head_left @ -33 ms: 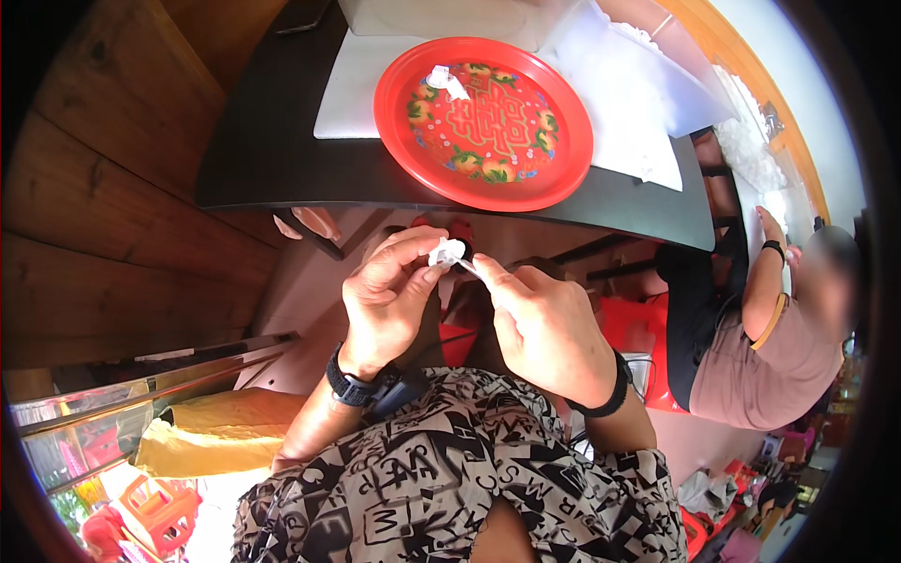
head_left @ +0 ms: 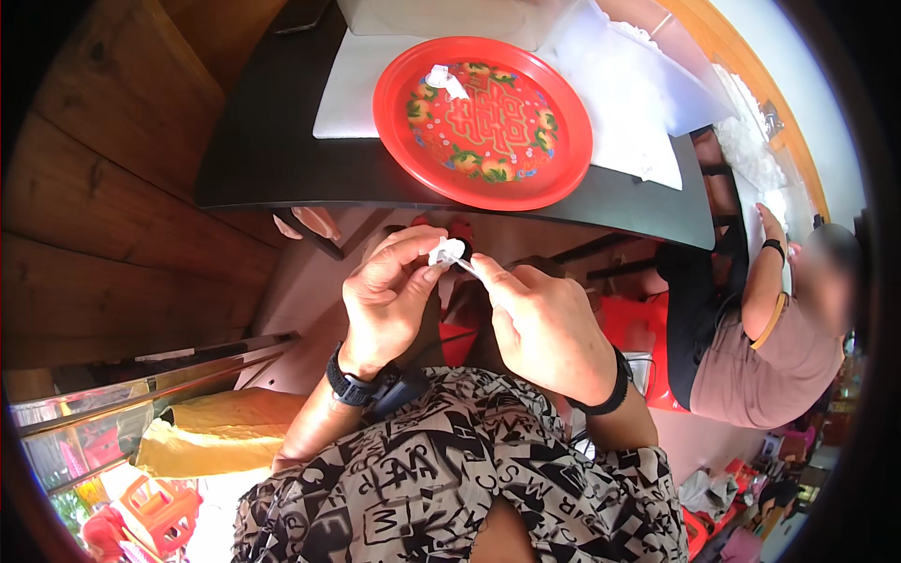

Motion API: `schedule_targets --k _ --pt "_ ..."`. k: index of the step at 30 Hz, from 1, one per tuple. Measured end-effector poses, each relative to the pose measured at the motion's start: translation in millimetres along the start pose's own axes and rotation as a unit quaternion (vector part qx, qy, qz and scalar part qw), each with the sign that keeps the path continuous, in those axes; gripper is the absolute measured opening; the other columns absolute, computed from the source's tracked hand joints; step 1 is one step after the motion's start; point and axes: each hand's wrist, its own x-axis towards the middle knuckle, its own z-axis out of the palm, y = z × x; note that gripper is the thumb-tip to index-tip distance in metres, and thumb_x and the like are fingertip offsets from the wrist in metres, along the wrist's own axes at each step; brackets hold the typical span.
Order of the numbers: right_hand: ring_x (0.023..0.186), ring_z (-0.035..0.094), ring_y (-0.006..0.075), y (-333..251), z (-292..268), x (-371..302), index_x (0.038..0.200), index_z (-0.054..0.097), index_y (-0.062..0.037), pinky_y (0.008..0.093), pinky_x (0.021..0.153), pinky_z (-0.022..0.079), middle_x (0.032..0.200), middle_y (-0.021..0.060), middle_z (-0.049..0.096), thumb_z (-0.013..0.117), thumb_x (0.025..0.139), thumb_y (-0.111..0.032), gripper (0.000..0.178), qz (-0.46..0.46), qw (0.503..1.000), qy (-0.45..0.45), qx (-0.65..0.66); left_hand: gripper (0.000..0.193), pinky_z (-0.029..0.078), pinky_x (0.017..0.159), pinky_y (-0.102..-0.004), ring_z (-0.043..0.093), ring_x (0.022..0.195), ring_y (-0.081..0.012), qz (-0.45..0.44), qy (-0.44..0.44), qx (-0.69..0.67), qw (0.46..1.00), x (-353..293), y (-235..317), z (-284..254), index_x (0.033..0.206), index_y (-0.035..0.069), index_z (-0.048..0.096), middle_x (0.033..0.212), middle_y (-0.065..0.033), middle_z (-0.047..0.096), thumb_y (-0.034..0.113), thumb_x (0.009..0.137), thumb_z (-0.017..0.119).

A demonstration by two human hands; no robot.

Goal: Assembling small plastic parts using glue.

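Between its thumb and fingers my left hand (head_left: 385, 296) pinches a small rounded white piece (head_left: 450, 251), too small to name surely. My right hand (head_left: 556, 328) is closed on a thin pale stick-like tool (head_left: 466, 266), whose tip meets the right side of the white piece. Both hands are held in front of my chest, below the near edge of the table. A round red tray (head_left: 488, 199) with a printed flower and fruit pattern lies on the table beyond them. Near its far left rim sit small white pieces (head_left: 437, 77).
The tray rests on white sheets (head_left: 343, 98) on a dark table (head_left: 263, 150). A translucent container (head_left: 638, 70) with white material stands at the back right. Another person (head_left: 765, 361) sits at the right. A wooden panel (head_left: 131, 188) rises at the left, above a metal rail (head_left: 188, 371).
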Motion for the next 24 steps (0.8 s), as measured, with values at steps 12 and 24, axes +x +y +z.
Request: schedule_targets --k 12,24 --pt "0.054 0.059 0.0315 3.8 -13.2 19.7 0.092 0.059 0.0043 0.0407 0.050 0.047 0.056 0.0155 0.056 0.055 0.070 -0.005 0.024 -0.008 0.996 -0.084 -0.025 0.026 0.049 0.076 -0.0271 0.059 0.088 -0.0171 0.021 -0.003 0.128 0.992 1.0 -2.2 -1.5 0.099 -0.002 0.063 0.102 -0.0124 0.063 -0.014 0.076 0.060" --pt "0.056 0.057 0.0370 19.2 -12.7 19.1 0.090 0.060 -0.0005 0.0457 0.052 0.046 0.058 0.0192 0.054 0.052 0.075 -0.004 0.017 -0.001 0.988 -0.136 0.072 0.026 0.049 0.085 -0.0265 0.058 0.097 -0.0158 -0.061 -0.024 0.004 0.998 -2.6 -0.4 -0.6 0.104 -0.005 0.060 0.110 -0.0124 0.058 -0.016 0.081 0.054"
